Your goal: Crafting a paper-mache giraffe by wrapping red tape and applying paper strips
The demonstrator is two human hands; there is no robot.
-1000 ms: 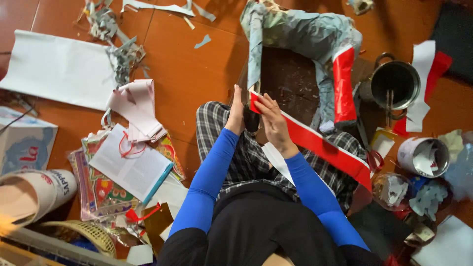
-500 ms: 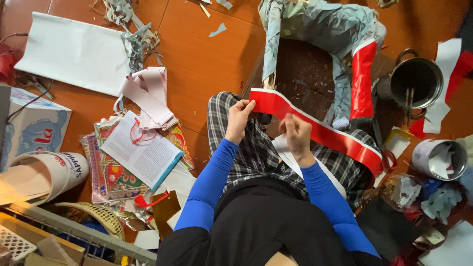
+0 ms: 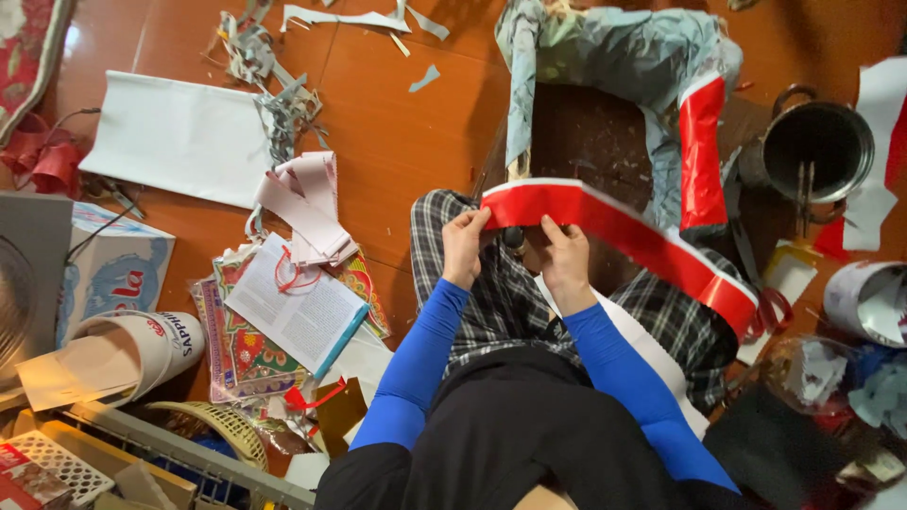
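Note:
A long glossy red paper strip (image 3: 652,247) with a white edge runs from above my lap down to the right. My left hand (image 3: 465,247) pinches its left end. A little further along, my right hand (image 3: 565,257) grips the same strip. Both hands are over my checked trousers (image 3: 510,302), with blue sleeves up to the wrists. Beyond the strip stands a frame covered in pale blue-grey paper (image 3: 614,57), with a red strip (image 3: 701,156) glued on its right side.
A metal pot (image 3: 818,151) holding a brush stands at the right. White paper sheet (image 3: 175,137), paper scraps, folded pink paper (image 3: 307,203), an open booklet with red scissors (image 3: 295,300), a cardboard box (image 3: 113,269) and a basket (image 3: 217,425) lie on the orange floor at the left.
The hands drew back from the frame toward my lap, and the red strip's left end was pulled up and stretched level between them.

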